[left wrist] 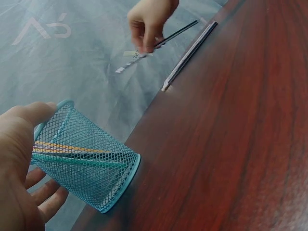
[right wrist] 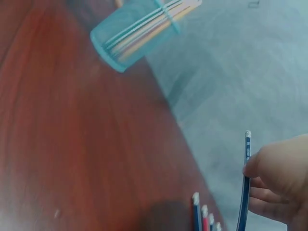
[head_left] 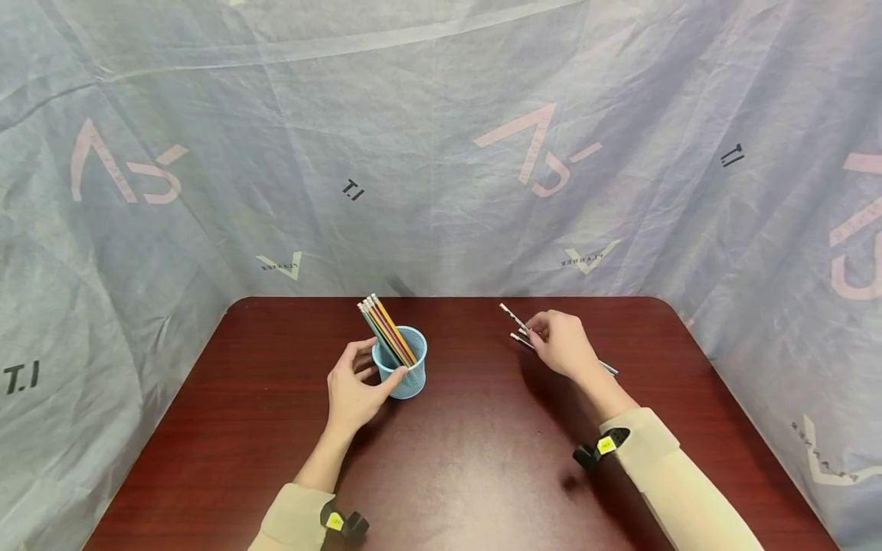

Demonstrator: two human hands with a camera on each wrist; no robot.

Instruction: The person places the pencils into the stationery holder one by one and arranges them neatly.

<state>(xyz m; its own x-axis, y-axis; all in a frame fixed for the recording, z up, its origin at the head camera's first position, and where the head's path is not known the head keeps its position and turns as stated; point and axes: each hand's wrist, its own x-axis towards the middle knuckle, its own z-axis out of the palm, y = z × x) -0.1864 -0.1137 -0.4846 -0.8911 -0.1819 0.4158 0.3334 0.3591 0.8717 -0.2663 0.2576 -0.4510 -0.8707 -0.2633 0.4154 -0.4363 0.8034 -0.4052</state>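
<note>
Dark red worktop (head_left: 482,474), rounded corners, walled on three sides by a pale blue cloth backdrop (head_left: 441,153) printed with pink and dark marks. Left hand (head_left: 353,389) curled round a light blue mesh cup (head_left: 406,375), thumb on the near side, fingers on the far left side; the cup stands upright left of centre, towards the back of the worktop. A bundle of pencils (head_left: 384,329) sits in the cup, leaning back and to the left, eraser ends up; yellow, orange and green shafts show through the mesh in the left wrist view. Right hand (head_left: 561,344) well apart from the cup, on the right half of the worktop, pinching a single dark pencil (right wrist: 246,183) between thumb and fingertips; the pencil is tilted with its white end raised. Loose pencils (right wrist: 204,219) lie flat on the worktop just beside that hand, white tips lined up together. Beige sleeves on both forearms, each with a small black and yellow wrist unit (head_left: 601,446).
</note>
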